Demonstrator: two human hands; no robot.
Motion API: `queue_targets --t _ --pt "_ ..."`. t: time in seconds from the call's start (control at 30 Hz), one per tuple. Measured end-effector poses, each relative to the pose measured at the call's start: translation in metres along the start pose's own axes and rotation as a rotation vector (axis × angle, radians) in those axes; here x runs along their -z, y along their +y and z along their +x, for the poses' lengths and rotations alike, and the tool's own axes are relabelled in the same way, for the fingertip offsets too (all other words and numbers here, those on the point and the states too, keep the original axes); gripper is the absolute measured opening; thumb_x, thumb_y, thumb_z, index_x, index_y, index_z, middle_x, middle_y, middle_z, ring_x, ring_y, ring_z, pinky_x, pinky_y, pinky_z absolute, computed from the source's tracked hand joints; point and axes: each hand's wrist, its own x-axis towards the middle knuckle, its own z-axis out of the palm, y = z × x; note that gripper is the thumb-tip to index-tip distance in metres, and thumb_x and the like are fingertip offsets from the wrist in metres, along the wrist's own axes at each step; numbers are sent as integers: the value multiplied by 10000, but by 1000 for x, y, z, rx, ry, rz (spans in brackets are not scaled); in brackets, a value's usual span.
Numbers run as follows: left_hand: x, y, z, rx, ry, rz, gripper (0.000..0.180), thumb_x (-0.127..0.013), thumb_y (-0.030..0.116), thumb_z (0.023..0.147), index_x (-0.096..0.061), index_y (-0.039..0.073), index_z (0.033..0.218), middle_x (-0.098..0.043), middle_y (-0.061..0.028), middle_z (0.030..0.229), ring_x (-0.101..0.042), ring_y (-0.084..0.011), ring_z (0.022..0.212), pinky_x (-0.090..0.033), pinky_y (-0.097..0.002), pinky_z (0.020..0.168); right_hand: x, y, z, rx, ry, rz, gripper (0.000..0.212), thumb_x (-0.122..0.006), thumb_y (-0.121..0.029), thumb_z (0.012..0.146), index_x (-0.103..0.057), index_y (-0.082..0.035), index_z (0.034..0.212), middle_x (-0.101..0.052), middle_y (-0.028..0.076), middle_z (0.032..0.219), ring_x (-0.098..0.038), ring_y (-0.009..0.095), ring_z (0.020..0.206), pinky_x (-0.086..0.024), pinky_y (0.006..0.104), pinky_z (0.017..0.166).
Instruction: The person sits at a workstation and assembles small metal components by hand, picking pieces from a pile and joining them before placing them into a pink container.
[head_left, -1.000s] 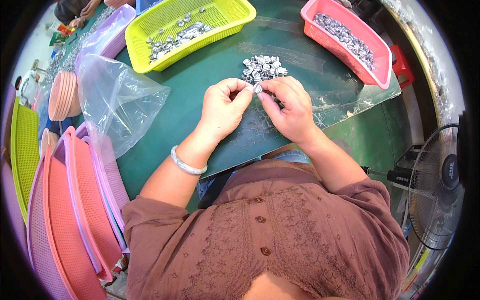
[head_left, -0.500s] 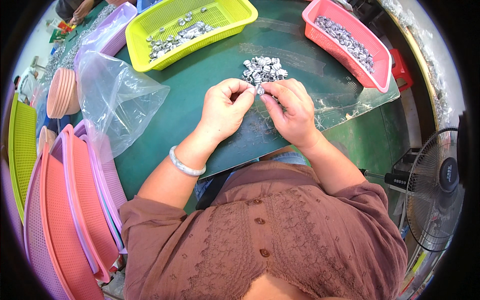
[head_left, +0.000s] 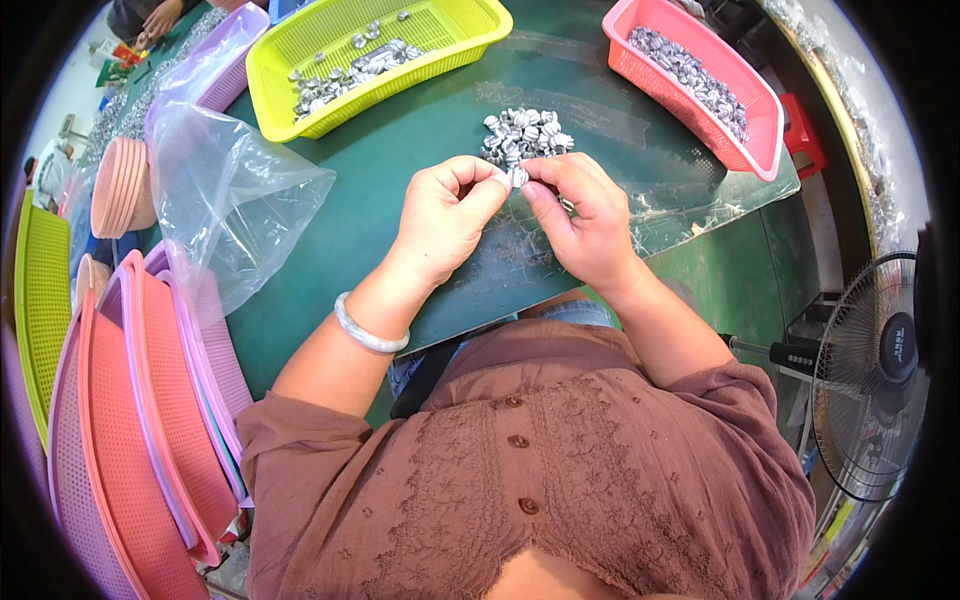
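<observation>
Between the fingertips of my left hand [head_left: 442, 218] and my right hand [head_left: 588, 218] is a small silver ribbed metal piece [head_left: 518, 177]. Both hands are closed in a pinch on it, from opposite sides. Under the fingers of my right hand a second bit of silver metal [head_left: 566, 204] peeks out; whether it is held or lies on the table I cannot tell. Just beyond my fingertips lies a loose pile of similar silver pieces [head_left: 526, 133] on the green table [head_left: 400, 150].
A yellow-green basket [head_left: 440, 57] with silver pieces stands far left, a fuller pink basket [head_left: 755, 155] far right. A clear plastic bag [head_left: 250, 190] lies left of my arm, above stacked baskets [head_left: 180, 390]. A fan [head_left: 870, 360] stands right. Another person's hand [head_left: 160, 20] shows far left.
The small piece between my fingertips now shows a different, brighter side. A bit of silver metal has come into sight under my right fingers. Both hands stay in nearly the same place.
</observation>
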Motion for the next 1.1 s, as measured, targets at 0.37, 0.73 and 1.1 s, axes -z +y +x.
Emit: queue_targets --t 0.37,0.73,1.1 --pt "-3 -1 -1 -3 -4 -41 86 -592 124 816 -614 41 805 -545 28 673 -444 -35 568 -353 -170 519 -1 2 1 46 41 4 173 -637 -11 698 -604 -16 867 -602 100 785 -568 262 709 -434 328 642" --pt "2 -3 1 41 -70 -86 114 -586 121 832 -632 34 890 -574 11 713 -480 -49 606 -392 -182 560 2 0 3 90 32 -38 174 -617 -9 708 -601 -25 881 -594 89 777 -550 255 694 -414 327 626" --pt "1 -3 1 6 -71 -80 122 -590 122 837 -628 29 906 -568 17 716 -476 -48 618 -388 -181 563 3 1 4 86 36 -32 181 -618 -8 705 -603 -22 885 -593 94 770 -550 257 684 -419 329 617"
